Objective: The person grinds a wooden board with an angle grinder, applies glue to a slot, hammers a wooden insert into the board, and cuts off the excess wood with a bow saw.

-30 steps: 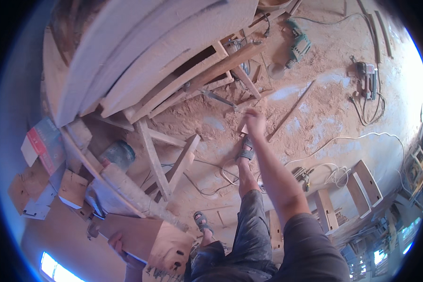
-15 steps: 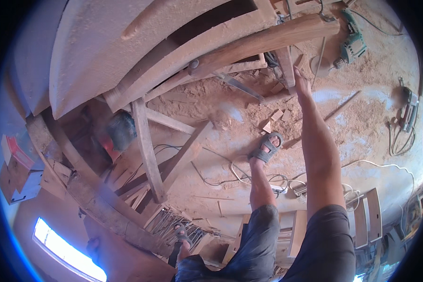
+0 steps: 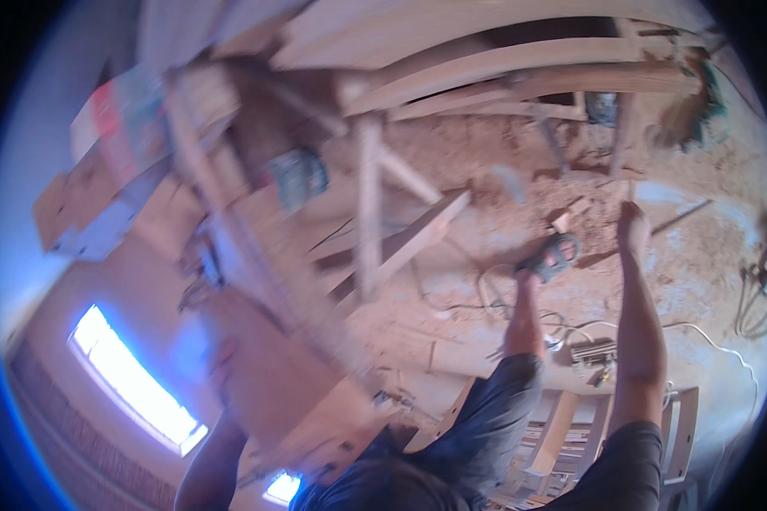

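Observation:
My right arm reaches up the right side, and my right hand [image 3: 631, 225] is just below the foot of an upright wooden leg [image 3: 623, 140] of a wooden frame. Its fingers are too smeared to read, and whether they touch the wood is unclear. A long curved wooden beam [image 3: 605, 80] runs across the top of that frame. At the lower left my left hand [image 3: 223, 368] shows as a blur against the edge of a brown panel [image 3: 268, 366]. What it grips, if anything, cannot be made out. My sandalled foot [image 3: 554, 257] stands on the dusty floor between the arms.
Crossed wooden supports [image 3: 369, 204] stand left of centre. A green power tool [image 3: 709, 106] lies at the far right, with a pale cable [image 3: 707, 330] below. Sawdust and wood scraps [image 3: 578, 209] cover the floor. Cardboard boxes [image 3: 85, 200] sit at left; slatted wooden pieces [image 3: 554, 430] at the bottom.
The view has swung left, so the frame, floor and foot appear farther right. My left forearm has come into view. My right hand now appears lower against the wooden leg.

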Tool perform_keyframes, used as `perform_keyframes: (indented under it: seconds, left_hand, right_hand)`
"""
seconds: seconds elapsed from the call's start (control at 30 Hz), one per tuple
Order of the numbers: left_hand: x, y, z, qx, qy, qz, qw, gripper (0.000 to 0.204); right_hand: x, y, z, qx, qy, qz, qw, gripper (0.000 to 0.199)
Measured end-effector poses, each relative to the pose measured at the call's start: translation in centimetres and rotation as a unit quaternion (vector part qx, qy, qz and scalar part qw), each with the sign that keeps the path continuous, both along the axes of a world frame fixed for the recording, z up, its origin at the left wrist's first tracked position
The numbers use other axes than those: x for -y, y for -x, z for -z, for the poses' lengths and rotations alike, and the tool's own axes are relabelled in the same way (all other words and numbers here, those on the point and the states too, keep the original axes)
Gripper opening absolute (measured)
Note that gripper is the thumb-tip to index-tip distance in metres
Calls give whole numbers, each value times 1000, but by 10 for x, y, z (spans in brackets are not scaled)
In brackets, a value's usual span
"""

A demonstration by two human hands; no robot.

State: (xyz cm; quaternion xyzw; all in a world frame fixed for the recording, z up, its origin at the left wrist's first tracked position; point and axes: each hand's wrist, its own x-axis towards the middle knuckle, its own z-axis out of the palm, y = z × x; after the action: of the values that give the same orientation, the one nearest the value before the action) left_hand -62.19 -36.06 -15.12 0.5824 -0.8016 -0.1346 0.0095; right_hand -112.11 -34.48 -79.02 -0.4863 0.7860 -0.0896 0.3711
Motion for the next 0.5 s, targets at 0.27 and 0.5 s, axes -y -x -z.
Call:
perform_keyframes:
  seconds: [0.27,0.5]
  left_hand:
    - [-9,-11,-2,-31,34,11,999,45]
    - [-10,-14,-4,-92,61,-20,994,39]
  right_hand:
    - [-125,-36,-186,352,-119,324,870,57]
    - [-122,-132,-412,477,-37,358,801,21]
